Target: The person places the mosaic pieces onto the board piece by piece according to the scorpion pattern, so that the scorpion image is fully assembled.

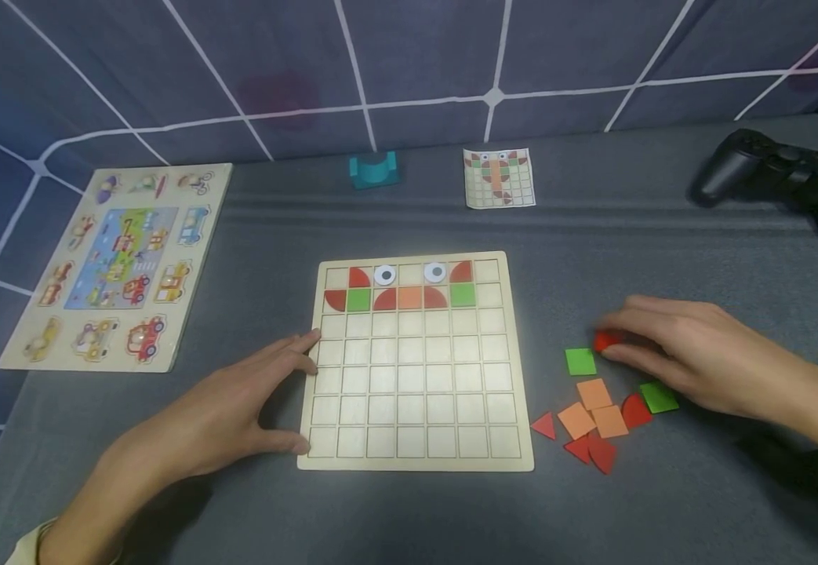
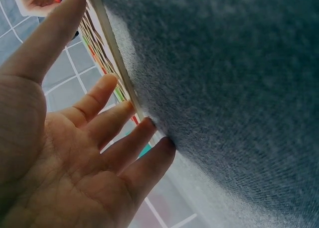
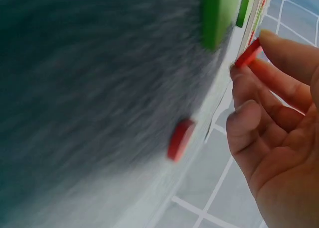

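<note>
My left hand (image 1: 228, 408) rests at the left edge of a wooden grid board (image 1: 412, 392), thumb and fingertips against its rim. Its fingers look nearly straight in the left wrist view. The board's top two rows hold red quarter-circle pieces (image 1: 385, 300), green squares (image 1: 463, 295), an orange square (image 1: 410, 297) and two eye pieces (image 1: 384, 275). Right of the board, my right hand (image 1: 698, 353) pinches a small red piece (image 3: 247, 53) between thumb and fingers, above the table. Its full shape is hidden. Below lie loose orange squares (image 1: 594, 394), a green square (image 1: 581, 362) and red pieces (image 1: 602, 453).
A picture card (image 1: 500, 188) with a gridded pattern lies behind the board, near a teal holder (image 1: 373, 171). At the far left is a vehicle puzzle board (image 1: 183, 314). A black game controller (image 1: 783, 176) sits at the back right, before a padded blue wall (image 1: 423, 47).
</note>
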Demonstrator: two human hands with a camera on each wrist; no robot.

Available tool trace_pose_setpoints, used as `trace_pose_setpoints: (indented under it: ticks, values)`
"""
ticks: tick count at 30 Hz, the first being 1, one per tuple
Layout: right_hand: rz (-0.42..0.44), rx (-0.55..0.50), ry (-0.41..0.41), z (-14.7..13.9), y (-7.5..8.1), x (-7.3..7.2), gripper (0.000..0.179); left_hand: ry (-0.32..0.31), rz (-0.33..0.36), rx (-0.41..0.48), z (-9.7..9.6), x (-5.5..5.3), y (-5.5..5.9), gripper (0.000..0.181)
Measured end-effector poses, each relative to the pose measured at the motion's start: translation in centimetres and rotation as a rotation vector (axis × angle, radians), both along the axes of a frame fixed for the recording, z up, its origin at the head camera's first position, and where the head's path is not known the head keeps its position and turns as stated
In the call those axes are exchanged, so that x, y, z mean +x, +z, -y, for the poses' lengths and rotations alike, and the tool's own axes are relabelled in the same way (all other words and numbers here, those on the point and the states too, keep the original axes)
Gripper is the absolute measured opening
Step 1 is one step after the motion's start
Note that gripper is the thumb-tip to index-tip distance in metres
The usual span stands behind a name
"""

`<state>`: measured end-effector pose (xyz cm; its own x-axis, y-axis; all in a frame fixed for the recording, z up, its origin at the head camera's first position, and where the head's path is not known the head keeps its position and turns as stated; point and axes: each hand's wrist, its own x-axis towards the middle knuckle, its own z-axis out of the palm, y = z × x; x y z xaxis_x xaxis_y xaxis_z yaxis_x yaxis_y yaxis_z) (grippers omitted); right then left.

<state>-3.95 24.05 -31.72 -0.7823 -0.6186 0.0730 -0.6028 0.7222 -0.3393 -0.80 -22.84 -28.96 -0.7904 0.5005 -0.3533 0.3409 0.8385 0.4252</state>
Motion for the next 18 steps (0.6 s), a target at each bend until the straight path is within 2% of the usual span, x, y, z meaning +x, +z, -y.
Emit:
trace_pose_setpoints:
  ticks: [7,13,18]
  values:
    - [-0.056,-0.081,0.065,2.8,0.7,-1.1,0.026,-0.005,0.003,-0.008,-0.1,-0.1,0.0,0.070]
    - [-0.027,-0.126,0.111,5.6,1.1,-2.0,0.020,-0.004,0.014,-0.003,-0.1,-0.2,0.0,0.070]
    - [0.011,-0.127,0.131,7.6,1.3,-3.6,0.014,0.000,0.018,-0.007,-0.1,-0.1,0.1,0.070]
